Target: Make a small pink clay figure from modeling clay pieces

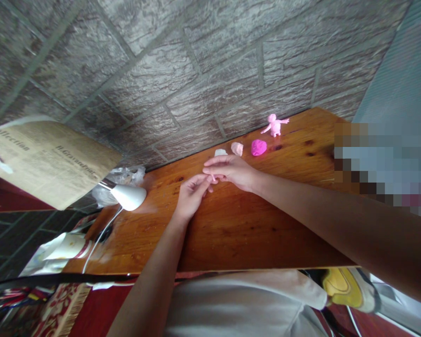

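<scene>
Over the wooden table (231,234), my left hand (192,194) and my right hand (233,171) meet at the fingertips. Between them is a small thin piece of pink clay (213,178), pinched by the fingers of both hands. Just behind my right hand lie a white lump of clay (220,152) and a pale pink lump of clay (237,149). Further right sits a bright pink lump of clay (258,147). A pink clay figure (274,125) with outstretched arms stands upright near the wall.
At the left stands a lamp with a white base (129,196) and a printed paper-like shade (52,159); its white cord crosses the table. Behind the base is a clear plastic bag (126,175). A white paper cup (68,245) lies at the left end. A stone-patterned wall (210,79) borders the back.
</scene>
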Demonstrator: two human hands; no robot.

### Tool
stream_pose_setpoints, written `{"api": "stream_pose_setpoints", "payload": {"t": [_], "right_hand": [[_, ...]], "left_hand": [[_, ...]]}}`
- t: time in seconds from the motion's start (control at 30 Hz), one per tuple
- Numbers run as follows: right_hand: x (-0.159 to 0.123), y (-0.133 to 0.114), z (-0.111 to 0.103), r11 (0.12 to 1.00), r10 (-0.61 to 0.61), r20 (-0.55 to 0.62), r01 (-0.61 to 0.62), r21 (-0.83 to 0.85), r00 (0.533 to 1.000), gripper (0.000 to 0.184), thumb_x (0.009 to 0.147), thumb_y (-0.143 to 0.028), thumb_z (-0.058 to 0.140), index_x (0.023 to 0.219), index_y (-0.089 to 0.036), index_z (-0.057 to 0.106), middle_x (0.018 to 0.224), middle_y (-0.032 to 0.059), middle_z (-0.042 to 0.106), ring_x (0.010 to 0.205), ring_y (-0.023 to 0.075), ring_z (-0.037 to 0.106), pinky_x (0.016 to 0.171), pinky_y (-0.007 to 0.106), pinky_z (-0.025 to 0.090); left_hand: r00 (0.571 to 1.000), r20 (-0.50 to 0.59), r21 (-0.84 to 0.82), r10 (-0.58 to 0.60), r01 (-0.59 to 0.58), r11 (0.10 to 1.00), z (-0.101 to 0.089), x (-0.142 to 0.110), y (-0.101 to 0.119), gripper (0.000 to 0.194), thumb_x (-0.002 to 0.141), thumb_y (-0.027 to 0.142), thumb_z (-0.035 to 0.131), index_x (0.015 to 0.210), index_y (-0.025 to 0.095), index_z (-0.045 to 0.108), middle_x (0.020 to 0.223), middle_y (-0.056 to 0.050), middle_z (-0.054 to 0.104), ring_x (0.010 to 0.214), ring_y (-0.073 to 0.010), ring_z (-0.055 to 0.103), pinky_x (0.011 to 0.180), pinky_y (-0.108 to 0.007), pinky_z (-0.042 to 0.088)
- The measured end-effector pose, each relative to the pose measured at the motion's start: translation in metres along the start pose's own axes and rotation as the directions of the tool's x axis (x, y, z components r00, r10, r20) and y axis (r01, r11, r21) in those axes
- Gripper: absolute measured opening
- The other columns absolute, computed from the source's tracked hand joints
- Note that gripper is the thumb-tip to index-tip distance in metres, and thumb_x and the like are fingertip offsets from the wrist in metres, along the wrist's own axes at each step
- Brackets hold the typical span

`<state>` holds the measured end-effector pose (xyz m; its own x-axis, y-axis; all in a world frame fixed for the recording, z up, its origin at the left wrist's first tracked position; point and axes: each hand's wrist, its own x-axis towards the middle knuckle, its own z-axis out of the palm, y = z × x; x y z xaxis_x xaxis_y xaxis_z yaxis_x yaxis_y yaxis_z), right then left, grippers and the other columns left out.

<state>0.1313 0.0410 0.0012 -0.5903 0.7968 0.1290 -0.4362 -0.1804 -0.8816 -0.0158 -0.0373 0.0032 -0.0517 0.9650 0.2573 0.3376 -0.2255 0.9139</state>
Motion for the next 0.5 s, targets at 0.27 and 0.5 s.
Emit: {"api": "stream_pose_setpoints", "payload": {"t": [0.27,0.5], "right_hand": [[-0.0003,-0.0002,-0.0016,0.999,0.028,-0.027,-0.029,-0.029,0.999,0.015,0.071,-0.012,0.080,0.085,-0.015,0.076,0.064,0.0004,0.067,0.055,0.0078,0.055,0.052,0.021,0.041],[-0.0049,-0.0083,0.0036,0.987,0.142,-0.036,-0.139,0.086,0.989,0.009,0.075,-0.008,0.074,0.078,-0.016,0.075,0.073,0.0014,0.073,0.059,0.0064,0.057,0.060,0.019,0.046]], "left_hand": [[1.000,-0.015,0.003,0.003,-0.003,1.000,-0.0003,0.0012,-0.0022,0.037,0.085,0.054,0.068,0.082,0.017,0.075,0.064,-0.002,0.065,0.052,-0.0089,0.047,0.051,-0.023,0.036],[0.993,-0.118,-0.042,0.025,-0.030,0.999,0.0023,0.0015,-0.0051,0.031,0.075,0.045,0.081,0.086,0.017,0.070,0.076,-0.002,0.070,0.056,-0.0078,0.053,0.050,-0.020,0.039]]}}
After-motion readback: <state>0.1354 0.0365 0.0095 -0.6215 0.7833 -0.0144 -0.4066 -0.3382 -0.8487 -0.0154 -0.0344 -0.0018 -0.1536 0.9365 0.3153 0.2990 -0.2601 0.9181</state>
